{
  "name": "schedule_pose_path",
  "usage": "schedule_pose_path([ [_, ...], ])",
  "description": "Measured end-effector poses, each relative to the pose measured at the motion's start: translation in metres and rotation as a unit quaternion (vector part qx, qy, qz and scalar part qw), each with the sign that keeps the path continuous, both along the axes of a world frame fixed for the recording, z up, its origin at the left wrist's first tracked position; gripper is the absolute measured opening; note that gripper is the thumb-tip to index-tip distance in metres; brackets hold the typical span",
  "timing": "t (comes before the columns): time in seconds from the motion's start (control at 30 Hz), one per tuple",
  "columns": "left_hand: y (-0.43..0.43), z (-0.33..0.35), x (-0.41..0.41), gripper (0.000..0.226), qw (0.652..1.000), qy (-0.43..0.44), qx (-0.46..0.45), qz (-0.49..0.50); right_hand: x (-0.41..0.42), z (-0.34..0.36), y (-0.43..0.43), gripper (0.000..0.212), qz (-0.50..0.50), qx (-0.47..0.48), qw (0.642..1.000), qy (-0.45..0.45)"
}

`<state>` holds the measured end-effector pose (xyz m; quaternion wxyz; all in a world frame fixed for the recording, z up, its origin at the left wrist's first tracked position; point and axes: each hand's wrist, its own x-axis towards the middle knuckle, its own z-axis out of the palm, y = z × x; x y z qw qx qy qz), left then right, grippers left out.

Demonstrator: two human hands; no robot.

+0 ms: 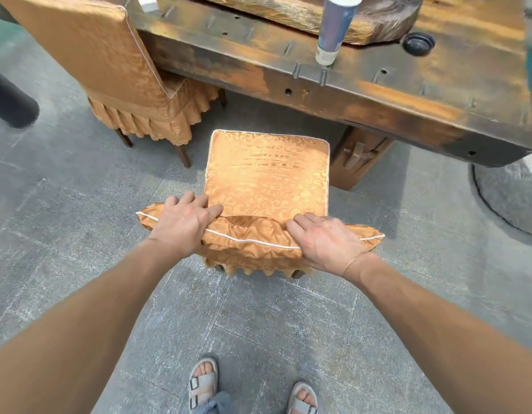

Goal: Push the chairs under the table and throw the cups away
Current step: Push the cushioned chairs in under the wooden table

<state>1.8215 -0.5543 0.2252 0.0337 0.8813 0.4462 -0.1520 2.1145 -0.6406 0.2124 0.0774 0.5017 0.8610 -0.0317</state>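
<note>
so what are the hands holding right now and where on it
Both hands grip the chair by the top edge of its backrest: the left hand near the left corner, the right hand near the right corner, bunching the fabric cover.

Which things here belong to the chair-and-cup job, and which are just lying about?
Job: held chair, gripped by left hand and right hand; second chair; table; cup.
Lying about: black lid, wood slab.
</note>
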Motion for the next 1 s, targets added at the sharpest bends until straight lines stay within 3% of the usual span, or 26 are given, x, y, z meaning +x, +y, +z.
schedule_pose_path([
  [0.13, 0.049, 0.001, 0.001, 0.044, 1.000, 0.002, 0.015, -0.008, -0.004, 0.002, 0.040, 0.059, -0.020, -0.009, 1.000, -0.005],
  [0.43, 0.173, -0.004, 0.006, 0.063, 0.997, 0.022, 0.022, -0.076, -0.015, 0.006, 0.129, 0.057, -0.085, -0.012, 0.996, -0.016],
  [0.67, 0.249, -0.008, 0.025, 0.059, 0.994, 0.021, 0.032, -0.105, -0.002, 0.002, 0.190, 0.068, -0.117, -0.005, 0.993, -0.018],
  [1.0, 0.323, -0.015, 0.071, 0.050, 0.992, -0.025, 0.040, -0.115, 0.040, 0.003, 0.256, 0.063, -0.131, -0.003, 0.990, -0.054],
])
